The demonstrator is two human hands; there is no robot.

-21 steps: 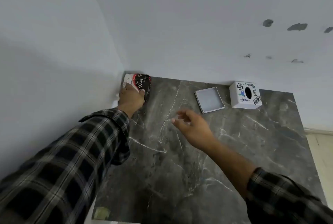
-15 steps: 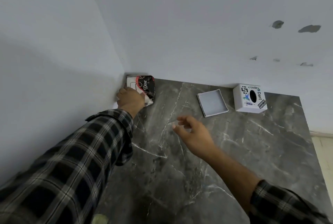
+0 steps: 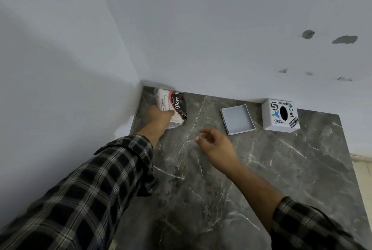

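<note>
Your soft plastic packet (image 3: 175,103) is white with a glossy black and red side panel that carries the word Dove in white script. It sits at about eleven o'clock from you, in the far left corner of the dark grey marble-patterned countertop (image 3: 261,169). It runs lengthwise from the corner toward you, with the black panel on its right side. The wrapper looks crumpled. Your left hand (image 3: 161,118) grips its near end.

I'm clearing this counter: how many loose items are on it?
3. A Dove packet in the back left corner, gripped by the left hand; a shallow white tray at mid-back; a stickered white cube right of it, by the wall. The sleeves may hide more.
</note>
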